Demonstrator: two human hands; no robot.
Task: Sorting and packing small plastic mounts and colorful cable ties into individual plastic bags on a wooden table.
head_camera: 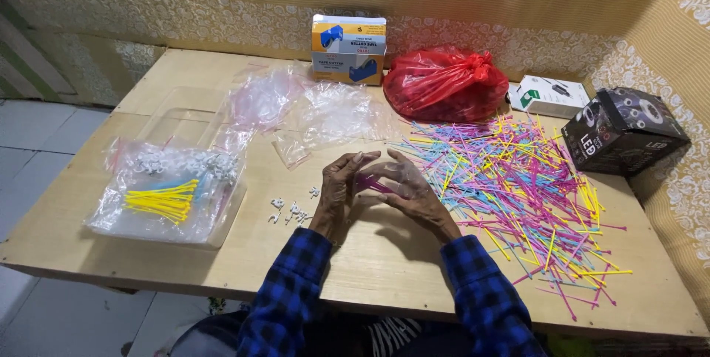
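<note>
Wooden desk (370, 261) carries our work: both hands, left (336, 191) and right (403, 187), pinch a purple tie (373, 183) mid-desk beside the coloured pile (518, 187); we should hold its ends firmly.

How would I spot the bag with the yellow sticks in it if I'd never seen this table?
Start at the wooden table and go to its left end, away from the big loose spread of coloured sticks. There a clear plastic bag lies in a clear tray. Only it holds a neat bundle of yellow sticks, with small white pieces above them.
</note>
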